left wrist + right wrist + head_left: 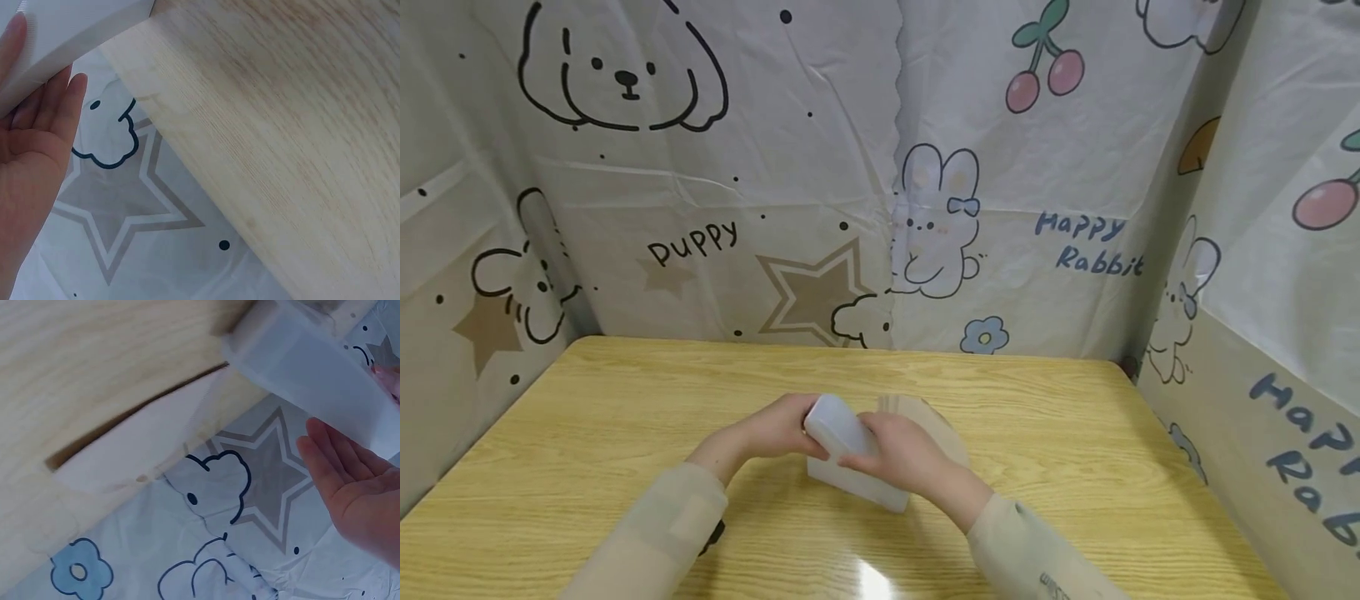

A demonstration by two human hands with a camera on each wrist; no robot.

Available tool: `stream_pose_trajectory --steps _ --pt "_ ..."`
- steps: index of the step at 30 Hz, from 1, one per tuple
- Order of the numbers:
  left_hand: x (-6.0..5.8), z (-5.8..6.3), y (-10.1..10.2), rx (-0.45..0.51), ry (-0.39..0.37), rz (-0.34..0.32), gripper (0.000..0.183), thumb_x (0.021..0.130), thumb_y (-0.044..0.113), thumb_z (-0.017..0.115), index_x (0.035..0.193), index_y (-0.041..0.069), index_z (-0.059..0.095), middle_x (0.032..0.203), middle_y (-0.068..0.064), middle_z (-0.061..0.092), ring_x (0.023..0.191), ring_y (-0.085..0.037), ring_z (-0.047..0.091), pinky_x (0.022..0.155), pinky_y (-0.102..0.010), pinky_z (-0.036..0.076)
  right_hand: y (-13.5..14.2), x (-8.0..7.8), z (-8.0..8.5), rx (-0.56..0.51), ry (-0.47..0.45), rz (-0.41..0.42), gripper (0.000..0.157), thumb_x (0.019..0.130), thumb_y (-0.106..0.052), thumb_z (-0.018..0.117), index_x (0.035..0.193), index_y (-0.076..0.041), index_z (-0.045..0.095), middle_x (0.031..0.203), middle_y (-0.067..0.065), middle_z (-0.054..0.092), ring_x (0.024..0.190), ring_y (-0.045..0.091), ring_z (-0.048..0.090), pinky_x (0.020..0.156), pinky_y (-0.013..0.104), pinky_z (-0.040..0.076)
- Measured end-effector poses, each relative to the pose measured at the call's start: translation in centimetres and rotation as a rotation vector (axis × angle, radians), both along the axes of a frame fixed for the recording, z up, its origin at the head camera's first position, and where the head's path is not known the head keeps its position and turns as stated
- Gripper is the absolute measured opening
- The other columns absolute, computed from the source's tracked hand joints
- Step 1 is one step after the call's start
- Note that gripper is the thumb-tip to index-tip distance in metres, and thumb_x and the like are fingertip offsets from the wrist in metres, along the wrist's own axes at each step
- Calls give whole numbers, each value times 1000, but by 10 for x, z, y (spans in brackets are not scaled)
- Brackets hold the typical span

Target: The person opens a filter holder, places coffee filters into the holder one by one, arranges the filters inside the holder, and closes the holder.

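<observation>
Both hands hold a white, box-like plastic container tilted above the middle of the wooden table. My left hand grips its left side; in the left wrist view the thumb lies on the white face and the fingers pass behind. My right hand grips the other side, thumb in front. Below the hands shows a long white edge; whether it belongs to the same container I cannot tell. Just beyond the right hand lies a pale, fan-shaped paper piece with a crimped edge, like a coffee filter, partly hidden in the head view.
The wood-grain table runs back to a cloth backdrop printed with cartoon animals. More of this cloth hangs at the left and right sides. A small dark object shows beside the left sleeve.
</observation>
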State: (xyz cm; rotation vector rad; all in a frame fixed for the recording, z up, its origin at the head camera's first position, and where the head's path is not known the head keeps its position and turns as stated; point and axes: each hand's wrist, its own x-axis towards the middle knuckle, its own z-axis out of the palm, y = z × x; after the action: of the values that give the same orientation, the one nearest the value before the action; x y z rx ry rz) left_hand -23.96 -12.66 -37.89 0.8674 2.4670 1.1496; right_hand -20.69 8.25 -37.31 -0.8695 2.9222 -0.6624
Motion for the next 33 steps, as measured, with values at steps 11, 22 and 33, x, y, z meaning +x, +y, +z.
stream_pose_trajectory --steps 11,22,33 --pt "-3 0 3 3 -11 -33 47 75 10 76 117 3 57 111 -10 64 97 -18 60 81 -31 51 -27 -3 26 -32 53 -66 53 84 -36 67 125 -7 52 108 10 67 86 19 63 65 27 51" --pt "-6 3 -1 -66 9 15 46 72 12 79 114 5 59 108 -6 65 94 -16 61 82 -33 51 -19 -3 36 -65 36 -51 47 83 -33 69 120 -7 56 104 8 67 82 15 61 65 24 49" --pt "-4 1 -9 -20 -16 -26 31 71 8 78 93 4 57 92 -5 66 81 -12 59 74 -28 50 -8 0 53 -71 -91 -62 46 82 -29 70 119 -7 55 95 6 65 74 13 56 61 24 47"
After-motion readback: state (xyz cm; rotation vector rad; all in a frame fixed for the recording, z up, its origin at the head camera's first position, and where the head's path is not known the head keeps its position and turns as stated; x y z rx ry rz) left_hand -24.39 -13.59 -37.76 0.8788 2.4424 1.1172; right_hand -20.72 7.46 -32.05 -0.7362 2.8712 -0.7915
